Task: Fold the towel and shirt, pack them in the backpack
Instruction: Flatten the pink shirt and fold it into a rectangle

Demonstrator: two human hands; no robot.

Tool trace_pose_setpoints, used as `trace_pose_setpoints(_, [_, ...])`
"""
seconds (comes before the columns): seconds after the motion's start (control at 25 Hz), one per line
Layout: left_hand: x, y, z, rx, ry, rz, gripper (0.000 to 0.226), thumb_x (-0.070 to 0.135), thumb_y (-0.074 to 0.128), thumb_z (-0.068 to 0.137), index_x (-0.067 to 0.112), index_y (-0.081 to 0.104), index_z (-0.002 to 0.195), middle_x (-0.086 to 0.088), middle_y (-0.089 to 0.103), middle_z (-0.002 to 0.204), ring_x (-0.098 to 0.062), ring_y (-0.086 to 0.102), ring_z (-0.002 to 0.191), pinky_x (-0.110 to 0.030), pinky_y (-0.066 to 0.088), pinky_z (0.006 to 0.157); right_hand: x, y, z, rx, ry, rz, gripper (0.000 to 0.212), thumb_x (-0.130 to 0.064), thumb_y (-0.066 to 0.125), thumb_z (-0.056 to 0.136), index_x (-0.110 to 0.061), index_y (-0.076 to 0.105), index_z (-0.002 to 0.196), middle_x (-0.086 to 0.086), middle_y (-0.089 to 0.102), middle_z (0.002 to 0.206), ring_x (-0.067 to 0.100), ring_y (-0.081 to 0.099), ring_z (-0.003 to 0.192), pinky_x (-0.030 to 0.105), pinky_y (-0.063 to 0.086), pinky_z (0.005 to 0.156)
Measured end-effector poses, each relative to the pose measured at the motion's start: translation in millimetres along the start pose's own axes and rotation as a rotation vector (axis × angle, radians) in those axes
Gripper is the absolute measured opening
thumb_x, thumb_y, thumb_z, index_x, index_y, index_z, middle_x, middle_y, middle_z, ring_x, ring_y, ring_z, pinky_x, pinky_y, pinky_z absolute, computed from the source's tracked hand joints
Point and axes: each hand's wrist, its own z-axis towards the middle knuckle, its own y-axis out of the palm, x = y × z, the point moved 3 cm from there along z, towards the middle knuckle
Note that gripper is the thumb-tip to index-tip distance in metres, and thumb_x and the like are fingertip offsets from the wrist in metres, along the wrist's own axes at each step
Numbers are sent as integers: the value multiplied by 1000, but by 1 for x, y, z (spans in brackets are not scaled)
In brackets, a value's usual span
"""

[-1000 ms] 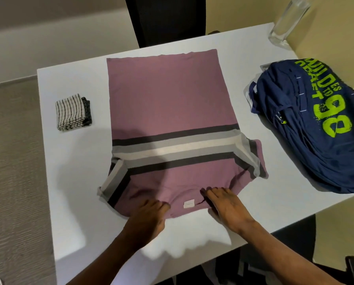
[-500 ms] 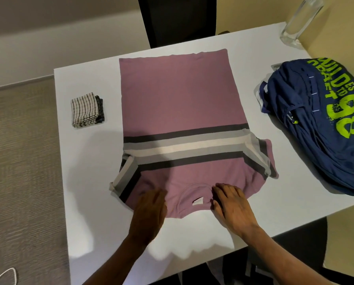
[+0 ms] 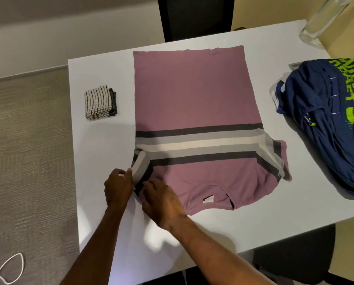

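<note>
1. The shirt [image 3: 194,95] is mauve, with a band of dark, grey and cream stripes across the chest. It lies flat in the middle of the white surface [image 3: 102,149], collar and label at the near side, hem at the far side.
2. Its right-side sleeve is spread out flat. The left-side sleeve is turned in toward the body and partly raised.
3. The towel [image 3: 99,102], folded into a small striped square, lies left of the shirt, apart from it.
4. The navy backpack [image 3: 326,124] with green print lies at the right edge of the surface, apart from the shirt.
5. A clear glass [image 3: 324,17] stands at the far right corner. A dark chair [image 3: 194,17] is beyond the far edge, and a white cable [image 3: 9,270] lies on the carpet [image 3: 28,161] at near left.
6. The left hand [image 3: 118,188] is at the left sleeve's cuff, its curled fingers [image 3: 128,172] pinching the edge.
7. The right hand [image 3: 161,200] is just beside it. Its fingers lie nearly straight on the sleeve's dark stripe, gripping nothing.
</note>
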Motion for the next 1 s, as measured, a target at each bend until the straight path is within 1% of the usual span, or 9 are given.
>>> trace_pose_setpoints(0.16, [-6,-13,-10,-342,-222,-291,24,27,73,97,5,70,88,-15,71,88,-31,64,86,-34,50,72,-22,19,5,-170,197,-50,59,-58,58,93,-25,45,139,3,55,134,27,53,120,46,48,103])
trace_pose_setpoints(0.28, [1,-17,-8,-524,-315,-488,19,22,72,96,4,66,92,-19,71,95,-33,67,93,-41,56,86,-26,20,16,-98,318,-56,50,-50,59,96,-22,50,136,6,59,130,29,58,114,47,47,102])
trace_pose_setpoints(0.4, [4,-21,6,-440,-366,-747,20,19,67,100,-1,65,103,-22,69,105,-37,68,100,-45,58,90,-27,18,30,-30,304,-52,29,-27,50,100,-21,61,126,7,65,118,29,62,101,45,50,96])
trace_pose_setpoints(0.52, [9,-26,24,-389,-439,-910,21,25,61,104,7,71,107,-14,74,108,-34,68,111,-48,52,105,-28,18,32,-14,233,-84,26,-31,51,97,-20,67,114,7,66,107,27,62,92,45,53,89])
trace_pose_setpoints(0.64, [21,-27,36,-516,-612,-1004,32,40,62,102,14,68,120,-10,72,121,-30,64,118,-47,44,115,-25,24,28,-28,163,-236,26,-39,63,93,-22,70,111,5,65,108,25,62,98,41,54,89])
trace_pose_setpoints(0.72, [34,-30,39,-649,-616,-906,45,42,59,103,16,56,139,-10,68,125,-28,64,116,-44,44,114,-25,26,28,-17,145,-291,25,-41,69,90,-22,74,106,4,64,108,24,61,100,40,55,88])
trace_pose_setpoints(0.8, [38,-30,45,-700,-538,-662,51,42,58,104,15,50,145,-14,66,125,-30,65,113,-45,45,112,-28,28,30,-1,119,-319,22,-41,68,92,-21,76,99,4,64,106,23,61,98,39,56,86])
trace_pose_setpoints(0.92, [36,-35,61,-486,-305,-314,50,38,71,96,7,59,134,-20,66,128,-41,64,117,-55,52,107,-35,34,34,11,96,-352,26,-40,64,95,-19,77,90,5,63,104,23,59,94,41,54,82])
trace_pose_setpoints(1.0, [37,-44,74,-341,-174,-383,32,28,70,98,9,64,123,-18,68,121,-42,65,113,-51,59,95,-38,39,37,-26,107,-371,26,-39,64,96,-17,77,90,6,61,106,24,58,95,41,53,83])
